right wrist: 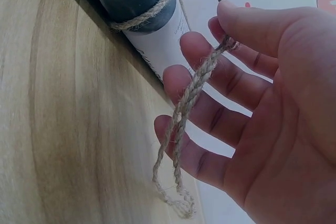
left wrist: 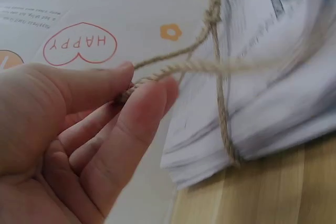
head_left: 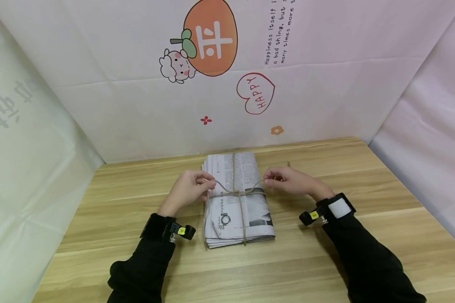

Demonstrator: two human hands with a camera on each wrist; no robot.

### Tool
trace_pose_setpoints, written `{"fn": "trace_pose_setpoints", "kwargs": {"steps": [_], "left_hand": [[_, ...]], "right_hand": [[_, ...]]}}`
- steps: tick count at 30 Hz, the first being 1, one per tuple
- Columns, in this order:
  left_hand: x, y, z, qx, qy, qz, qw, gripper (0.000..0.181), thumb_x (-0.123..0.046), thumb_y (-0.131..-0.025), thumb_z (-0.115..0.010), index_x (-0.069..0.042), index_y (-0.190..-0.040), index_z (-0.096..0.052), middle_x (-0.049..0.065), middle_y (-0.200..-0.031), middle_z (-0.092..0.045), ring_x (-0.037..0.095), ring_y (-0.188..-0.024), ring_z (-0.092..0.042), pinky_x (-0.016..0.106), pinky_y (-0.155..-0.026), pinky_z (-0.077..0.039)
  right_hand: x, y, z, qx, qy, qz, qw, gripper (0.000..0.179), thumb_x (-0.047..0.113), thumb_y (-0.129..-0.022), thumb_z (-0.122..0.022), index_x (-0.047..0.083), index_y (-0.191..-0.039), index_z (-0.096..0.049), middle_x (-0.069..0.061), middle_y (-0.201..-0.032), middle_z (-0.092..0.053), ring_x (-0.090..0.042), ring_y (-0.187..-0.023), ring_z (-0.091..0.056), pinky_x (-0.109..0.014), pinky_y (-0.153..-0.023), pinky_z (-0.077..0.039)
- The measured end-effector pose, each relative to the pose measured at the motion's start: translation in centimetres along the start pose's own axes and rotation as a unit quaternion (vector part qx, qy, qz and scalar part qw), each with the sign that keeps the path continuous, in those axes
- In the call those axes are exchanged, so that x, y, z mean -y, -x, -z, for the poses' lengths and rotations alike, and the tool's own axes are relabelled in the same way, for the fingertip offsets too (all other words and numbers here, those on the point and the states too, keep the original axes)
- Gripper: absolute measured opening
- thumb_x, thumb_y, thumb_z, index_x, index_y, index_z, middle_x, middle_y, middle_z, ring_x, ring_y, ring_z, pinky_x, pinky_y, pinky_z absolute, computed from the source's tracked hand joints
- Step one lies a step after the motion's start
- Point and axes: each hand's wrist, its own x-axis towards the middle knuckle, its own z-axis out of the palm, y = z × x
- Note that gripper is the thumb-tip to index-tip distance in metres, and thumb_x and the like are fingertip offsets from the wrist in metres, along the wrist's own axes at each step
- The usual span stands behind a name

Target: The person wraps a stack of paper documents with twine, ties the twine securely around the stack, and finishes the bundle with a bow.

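A stack of folded newspapers (head_left: 231, 219) lies on the table with brown twine (head_left: 243, 219) crossed around it lengthwise and widthwise. At the crossing sits a knot (left wrist: 212, 14). From it one twine end runs to the left hand (head_left: 191, 187), which pinches it between thumb and forefinger at the stack's left edge. The other end runs to the right hand (head_left: 288, 181), just off the right edge. In the right wrist view, thumb and forefinger pinch that twine (right wrist: 197, 80), and a loose tail hangs across the other, half-curled fingers.
The wooden table (head_left: 307, 265) extends around the stack. Behind it hangs a white cloth (head_left: 136, 113) with printed drawings and words; more cloth hangs at both sides. Each wrist bears a black strap with a small camera (head_left: 312, 215).
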Motion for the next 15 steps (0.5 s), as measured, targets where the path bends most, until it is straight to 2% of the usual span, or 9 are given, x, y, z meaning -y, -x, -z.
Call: {"fn": "trace_pose_setpoints", "kwargs": {"steps": [3, 6, 9, 11, 15], "left_hand": [[-0.26, 0.03, -0.11, 0.03, 0.057, 0.055, 0.9964, 0.029, -0.017, -0.102, -0.063, 0.005, -0.121, -0.063, 0.019, -0.099, -0.075, 0.025, -0.071, -0.073, 0.036, -0.063, -0.061], [-0.42, 0.17, -0.2, 0.066, 0.096, 0.091, 0.989, 0.035, -0.02, -0.107, -0.054, 0.008, -0.128, -0.054, 0.019, -0.099, -0.074, 0.025, -0.071, -0.074, 0.035, -0.063, -0.06], [-0.48, 0.31, -0.3, 0.086, 0.141, 0.107, 0.9805, 0.036, -0.019, -0.109, -0.049, 0.008, -0.134, -0.048, 0.019, -0.096, -0.074, 0.024, -0.069, -0.073, 0.032, -0.061, -0.06], [-0.49, 0.32, -0.42, 0.095, 0.185, 0.113, 0.9716, 0.037, -0.016, -0.109, -0.047, 0.007, -0.138, -0.044, 0.021, -0.096, -0.074, 0.022, -0.066, -0.071, 0.029, -0.057, -0.058], [-0.66, 0.15, -0.9, 0.112, 0.247, 0.122, 0.9549, 0.039, -0.011, -0.11, -0.041, 0.004, -0.145, -0.04, 0.026, -0.105, -0.072, 0.02, -0.066, -0.071, 0.026, -0.056, -0.057]], "right_hand": [[-0.05, 0.01, -0.01, 0.0, 0.0, -0.003, 1.0, 0.022, 0.022, -0.107, -0.056, 0.002, -0.112, -0.063, -0.02, -0.093, -0.064, -0.038, -0.085, -0.061, -0.031, -0.07, -0.048], [-0.05, 0.0, -0.05, -0.001, 0.001, -0.005, 1.0, 0.021, 0.021, -0.107, -0.056, 0.002, -0.111, -0.063, -0.019, -0.092, -0.064, -0.037, -0.085, -0.061, -0.031, -0.071, -0.048], [-0.04, -0.01, -0.06, -0.003, 0.003, -0.004, 1.0, 0.018, 0.02, -0.107, -0.056, 0.004, -0.111, -0.063, -0.017, -0.092, -0.063, -0.033, -0.084, -0.06, -0.031, -0.072, -0.048], [-0.11, -0.01, -0.05, -0.003, 0.004, -0.005, 1.0, 0.018, 0.021, -0.106, -0.056, 0.005, -0.11, -0.063, -0.016, -0.092, -0.063, -0.032, -0.084, -0.06, -0.031, -0.072, -0.047], [-0.27, 0.01, -0.06, -0.003, 0.004, 0.0, 1.0, 0.018, 0.021, -0.106, -0.056, 0.006, -0.111, -0.064, -0.016, -0.093, -0.064, -0.032, -0.084, -0.06, -0.031, -0.071, -0.048]]}}
